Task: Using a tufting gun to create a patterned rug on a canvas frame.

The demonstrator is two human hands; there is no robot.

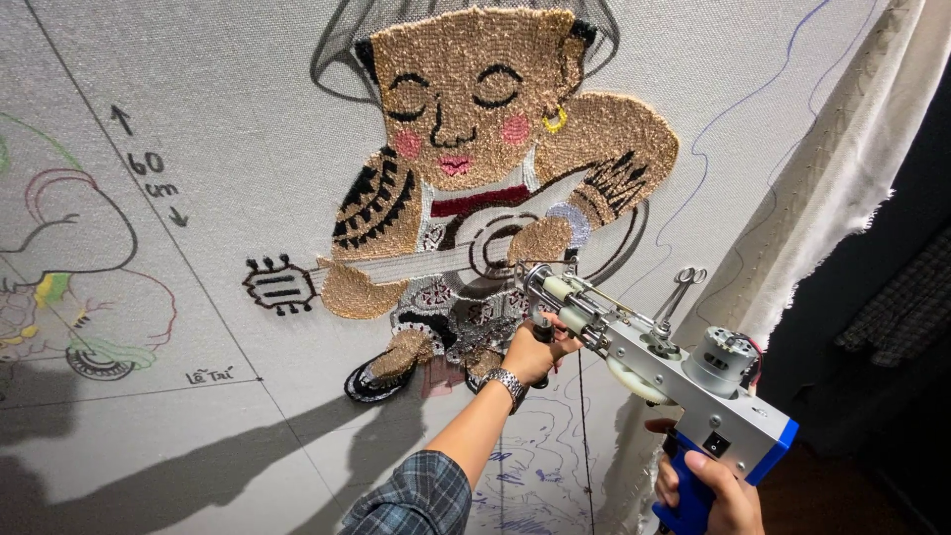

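Right hand (715, 487) lowest and nearest in view, fingers wrapped tight around the blue grip of a tufting gun (662, 365); thumb lies along the side of the handle. Gun body silver with blue edging, a small round motor on top near the grip, scissor-like loops standing above the middle, the barrel angled up and left toward the cloth. Left arm in a plaid sleeve (416, 498) reaches up from the bottom edge, a metal wristwatch (505, 383) on the wrist. Left hand (535, 349) is clenched on the gun's front handle, just under the barrel, close to the cloth. Gun tip (528, 271) meets the stretched white cloth (248, 119) at the lower right of a tufted figure (475, 188): tan yarn face with closed eyes, pink cheeks, yellow earring, patterned black-and-tan arms, holding a stringed instrument whose headstock sticks out to the left. Thin dark yarn (582, 416) hangs down from the gun. Farther left, coloured outline sketches (69, 297) and ruled lines on the cloth. Frayed cloth edge (832, 198) runs along the right, darkness beyond it.
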